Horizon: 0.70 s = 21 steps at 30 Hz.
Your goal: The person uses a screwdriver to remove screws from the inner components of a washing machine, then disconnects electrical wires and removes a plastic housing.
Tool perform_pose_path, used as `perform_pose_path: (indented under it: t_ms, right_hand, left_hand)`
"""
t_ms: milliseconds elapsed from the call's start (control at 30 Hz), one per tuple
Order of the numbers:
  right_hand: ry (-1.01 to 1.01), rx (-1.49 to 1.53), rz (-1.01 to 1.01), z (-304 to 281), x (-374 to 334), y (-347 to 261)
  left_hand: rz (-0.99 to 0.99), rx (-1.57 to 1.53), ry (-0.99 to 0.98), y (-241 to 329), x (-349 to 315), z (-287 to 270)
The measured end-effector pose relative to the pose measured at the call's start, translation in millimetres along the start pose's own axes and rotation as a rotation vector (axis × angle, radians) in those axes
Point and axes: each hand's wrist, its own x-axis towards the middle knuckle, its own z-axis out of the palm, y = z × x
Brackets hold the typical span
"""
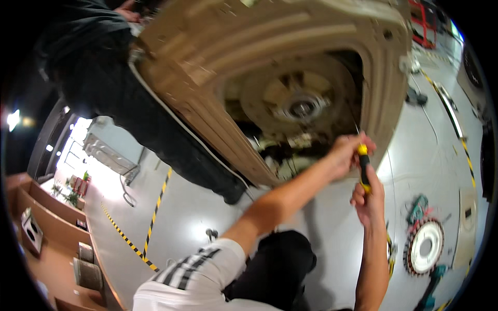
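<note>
A beige washer (270,67) lies tipped over, its open underside facing the viewer; the cut-out in the base is a rounded square with a bent sheet-metal edge. Inside it sits a pale round pulley (298,101) with spokes and a shiny metal hub, and below that a dark tangle of wires and small parts (282,150). The left hand (346,153) reaches to the lower right edge of the opening, its grip closed about the tip end of a screwdriver (364,168). The right hand (369,199) is just below, fingers wrapped shut on the yellow-and-black handle. The thin shaft points up toward the rim of the opening. A white cord (176,122) runs along the washer's left edge. Far left, another person in dark clothes (119,98) stands against the washer. The smooth grey floor (197,212) has open room to the near left, crossed by yellow-black tape (155,210). To the right lies a toothed white ring (424,247) beside a green tool (417,207).
</note>
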Motion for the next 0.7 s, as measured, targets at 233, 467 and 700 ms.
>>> perform_pose_path:
  t_ms: [233, 467, 700]
  right_hand:
    - [0.263, -1.014, -0.933, -5.2, 11.4, 10.9]
    - [0.184, -0.497, -0.198, -1.5, 0.9, -5.2]
    - [0.255, -0.743, -0.531, -4.5, 1.7, 1.1]
  left_hand:
    - [0.050, -0.037, 0.071, -0.4, 4.6, -9.6]
    - [0.031, -0.107, 0.018, 0.9, 0.9, -4.6]
    - [0.077, -0.006, 0.088, 5.0, 4.0, -8.4]
